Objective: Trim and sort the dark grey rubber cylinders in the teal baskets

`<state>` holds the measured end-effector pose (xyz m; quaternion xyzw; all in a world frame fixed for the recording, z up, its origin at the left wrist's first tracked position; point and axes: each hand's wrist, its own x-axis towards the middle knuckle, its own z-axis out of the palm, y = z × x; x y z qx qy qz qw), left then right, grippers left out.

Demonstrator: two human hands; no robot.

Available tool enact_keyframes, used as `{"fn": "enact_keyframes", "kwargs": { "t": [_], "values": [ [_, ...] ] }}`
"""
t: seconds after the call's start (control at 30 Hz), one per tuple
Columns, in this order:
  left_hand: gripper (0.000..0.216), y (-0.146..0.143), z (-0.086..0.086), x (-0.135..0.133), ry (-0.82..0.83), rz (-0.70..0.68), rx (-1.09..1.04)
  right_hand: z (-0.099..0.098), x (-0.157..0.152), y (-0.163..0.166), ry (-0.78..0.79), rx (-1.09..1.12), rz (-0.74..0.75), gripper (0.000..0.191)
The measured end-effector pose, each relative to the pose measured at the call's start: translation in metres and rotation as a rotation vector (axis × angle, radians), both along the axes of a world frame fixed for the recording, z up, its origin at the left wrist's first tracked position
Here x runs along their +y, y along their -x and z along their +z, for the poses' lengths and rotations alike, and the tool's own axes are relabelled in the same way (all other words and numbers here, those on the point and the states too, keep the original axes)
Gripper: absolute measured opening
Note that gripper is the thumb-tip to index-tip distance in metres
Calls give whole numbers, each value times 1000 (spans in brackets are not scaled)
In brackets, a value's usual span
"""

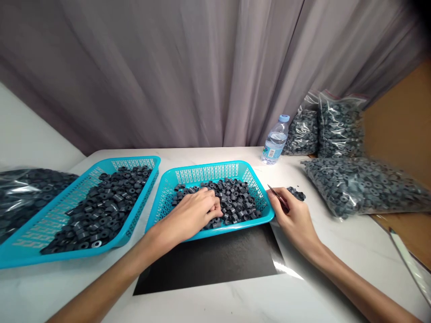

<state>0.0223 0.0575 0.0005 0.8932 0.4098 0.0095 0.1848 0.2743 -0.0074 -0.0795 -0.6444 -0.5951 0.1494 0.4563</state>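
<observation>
My left hand (pixel 198 208) reaches into the middle turquoise basket (pixel 210 167), its fingers curled down onto the dark grey ring-shaped plastic pieces (pixel 235 197) inside. Whatever its fingertips grip is hidden behind the knuckles. Just outside the basket's right side, my right hand (pixel 294 217) is closed around slim, dark, pointed tweezers (pixel 278 196), tip pointing up and to the left. A small pile of dark pieces (pixel 296 194) lies on the table just beyond that hand.
A second turquoise basket (pixel 141 159) of similar pieces stands at left, beside a filled plastic bag (pixel 30 188). Right of the water bottle (pixel 275 141) are more filled bags (pixel 367 184). A black sheet (pixel 215 262) lies under the middle basket's front.
</observation>
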Motion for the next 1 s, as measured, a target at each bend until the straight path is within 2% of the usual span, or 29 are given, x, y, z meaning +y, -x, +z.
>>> {"fn": "enact_keyframes", "kwargs": {
  "t": [0.1,0.2,0.27,0.43,0.57,0.8,1.0],
  "values": [
    [29,3,9,-2,-2,-15,30,0,0,0,-6,10,0,39],
    [31,9,20,0,84,29,-49,0,0,0,-8,10,0,38],
    [33,13,26,3,220,71,-139,0,1,0,-6,8,1,37],
    [32,19,33,9,706,75,-436,1,0,1,-3,2,-10,40],
    [25,20,30,10,935,100,-576,1,0,0,-4,0,-6,40],
    [25,18,22,12,1091,126,-645,-1,0,0,-6,-1,-4,39],
    [27,15,20,12,1075,182,-625,0,0,0,8,-4,-10,38]
  ]
}}
